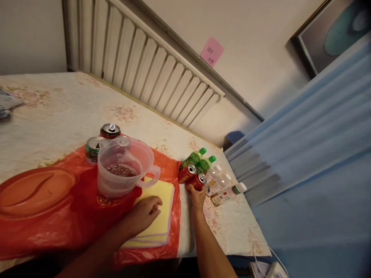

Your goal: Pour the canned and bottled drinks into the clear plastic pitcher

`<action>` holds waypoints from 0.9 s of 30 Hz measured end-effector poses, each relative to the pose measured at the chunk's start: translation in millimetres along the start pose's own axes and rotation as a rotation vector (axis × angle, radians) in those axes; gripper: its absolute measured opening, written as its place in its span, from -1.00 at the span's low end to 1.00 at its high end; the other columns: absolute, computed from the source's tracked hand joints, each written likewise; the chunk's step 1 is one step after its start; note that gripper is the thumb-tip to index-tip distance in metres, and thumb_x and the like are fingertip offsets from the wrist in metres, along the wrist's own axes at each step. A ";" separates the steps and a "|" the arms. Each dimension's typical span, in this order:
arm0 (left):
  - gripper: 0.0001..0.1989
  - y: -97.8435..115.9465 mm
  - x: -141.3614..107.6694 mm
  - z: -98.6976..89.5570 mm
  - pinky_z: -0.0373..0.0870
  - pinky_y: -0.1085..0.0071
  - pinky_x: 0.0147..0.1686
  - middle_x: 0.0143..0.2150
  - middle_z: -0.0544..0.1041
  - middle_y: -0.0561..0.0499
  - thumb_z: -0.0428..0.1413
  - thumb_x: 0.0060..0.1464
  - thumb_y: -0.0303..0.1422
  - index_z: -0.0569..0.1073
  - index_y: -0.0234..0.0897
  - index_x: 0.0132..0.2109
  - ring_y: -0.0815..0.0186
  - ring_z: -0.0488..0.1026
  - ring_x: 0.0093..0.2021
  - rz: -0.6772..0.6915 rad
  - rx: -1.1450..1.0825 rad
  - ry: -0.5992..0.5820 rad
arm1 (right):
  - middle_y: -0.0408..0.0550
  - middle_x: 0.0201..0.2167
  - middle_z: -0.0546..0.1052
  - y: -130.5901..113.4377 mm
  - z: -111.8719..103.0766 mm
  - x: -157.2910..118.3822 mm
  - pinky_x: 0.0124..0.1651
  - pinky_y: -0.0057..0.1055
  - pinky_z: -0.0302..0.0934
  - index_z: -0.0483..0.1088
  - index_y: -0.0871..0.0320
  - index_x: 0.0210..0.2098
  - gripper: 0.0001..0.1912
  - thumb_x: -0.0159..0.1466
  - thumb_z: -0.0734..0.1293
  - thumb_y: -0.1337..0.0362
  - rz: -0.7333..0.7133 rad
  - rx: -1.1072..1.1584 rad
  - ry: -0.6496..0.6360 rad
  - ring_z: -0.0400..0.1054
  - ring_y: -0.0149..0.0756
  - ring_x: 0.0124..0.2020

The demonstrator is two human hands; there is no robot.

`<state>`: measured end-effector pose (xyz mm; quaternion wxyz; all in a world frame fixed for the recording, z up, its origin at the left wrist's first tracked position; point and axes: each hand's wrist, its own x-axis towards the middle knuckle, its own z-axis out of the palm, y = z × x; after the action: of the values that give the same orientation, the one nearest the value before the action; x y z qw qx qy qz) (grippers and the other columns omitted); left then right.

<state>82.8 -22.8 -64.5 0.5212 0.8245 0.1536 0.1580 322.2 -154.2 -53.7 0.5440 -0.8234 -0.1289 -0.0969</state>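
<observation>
My right hand is closed around a red drink can on the right side of the table. Beside that can stands a second red can. My left hand hovers over or rests on a folded yellow cloth with a pale purple border; I cannot tell which. Its fingers are loosely bent and hold nothing. Just beyond it, a clear plastic jug contains a dark, bubbly liquid, its handle turned to the right.
Behind the jug are a green-and-silver can and a dark can. An orange lid lies on red plastic sheeting. Green-capped bottles and white-capped bottles stand at right. A radiator lines the wall.
</observation>
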 end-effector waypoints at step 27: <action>-0.81 11.5 -14.7 -5.0 0.24 0.43 -0.26 -0.31 0.50 0.03 0.03 -0.05 -0.49 0.44 -0.24 -0.24 0.29 0.39 -0.28 0.006 0.036 0.081 | 0.14 0.07 0.35 -224.6 30.6 -29.6 0.15 0.05 0.24 0.20 0.10 0.26 -0.32 0.16 0.34 0.44 -1.396 -0.182 -0.270 0.26 -0.02 0.10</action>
<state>68.4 -29.6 -53.5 0.4991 0.8272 0.1749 0.1899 223.4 -45.0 121.2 0.2638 -0.5957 -0.6832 -0.3297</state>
